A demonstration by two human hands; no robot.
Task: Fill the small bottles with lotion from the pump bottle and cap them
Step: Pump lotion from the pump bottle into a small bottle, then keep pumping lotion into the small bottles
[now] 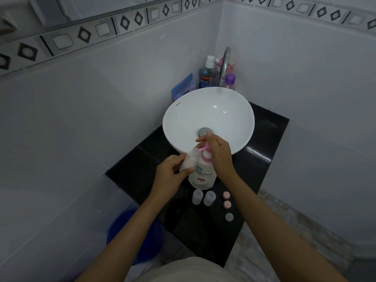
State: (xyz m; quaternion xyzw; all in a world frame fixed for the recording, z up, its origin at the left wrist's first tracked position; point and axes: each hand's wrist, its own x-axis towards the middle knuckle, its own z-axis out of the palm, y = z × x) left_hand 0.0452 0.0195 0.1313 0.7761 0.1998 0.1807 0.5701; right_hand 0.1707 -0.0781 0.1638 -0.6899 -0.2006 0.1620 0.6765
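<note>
A white pump bottle (202, 176) with a pink pump head stands on the black counter (262, 159) in front of the basin. My right hand (218, 152) rests on the pump head, fingers fairly straight. My left hand (172, 176) grips a small uncapped bottle (188, 161), whitish inside, tilted with its mouth under the pink spout. Two more small translucent bottles (197, 197) (209, 198) stand uncapped just before the pump bottle. Three loose caps lie to their right: two pink (226, 195) (227, 204) and one grey (229, 216).
A white bowl basin (240, 110) sits on the counter with a chrome tap (224, 64) behind it. Mouthwash (205, 77), a purple-capped bottle (230, 80) and a blue pouch (183, 88) crowd the corner. A blue bucket (122, 226) stands on the floor at the left.
</note>
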